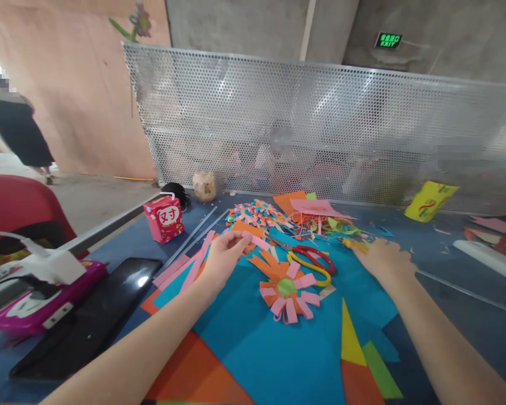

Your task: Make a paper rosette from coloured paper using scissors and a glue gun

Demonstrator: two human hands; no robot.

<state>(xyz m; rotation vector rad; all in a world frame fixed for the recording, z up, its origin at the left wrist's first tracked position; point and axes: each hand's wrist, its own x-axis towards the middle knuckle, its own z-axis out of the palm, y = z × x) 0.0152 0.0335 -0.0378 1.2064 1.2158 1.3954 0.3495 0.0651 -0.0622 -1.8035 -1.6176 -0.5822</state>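
Observation:
My left hand (225, 256) pinches a short pink paper strip (258, 241) between thumb and fingertips. Over to the right, my right hand (385, 261) is closed, with a small yellow-orange object (356, 246) at its fingers; its kind is unclear. Between the hands, a paper flower (285, 287) with a green centre and looped pink and orange petals lies on blue sheets (253, 337). Just behind it rest scissors (316, 261) with one red and one yellow handle. Longer pink strips (198, 261) lie beside my left wrist.
Finished-looking paper flowers (257, 214) and a pile of paper scraps (320, 222) sit at the back. On the left are a red box (164, 218), a black phone or tablet (93, 315) and a purple power strip (50, 304). A perforated metal screen (320, 124) borders the table.

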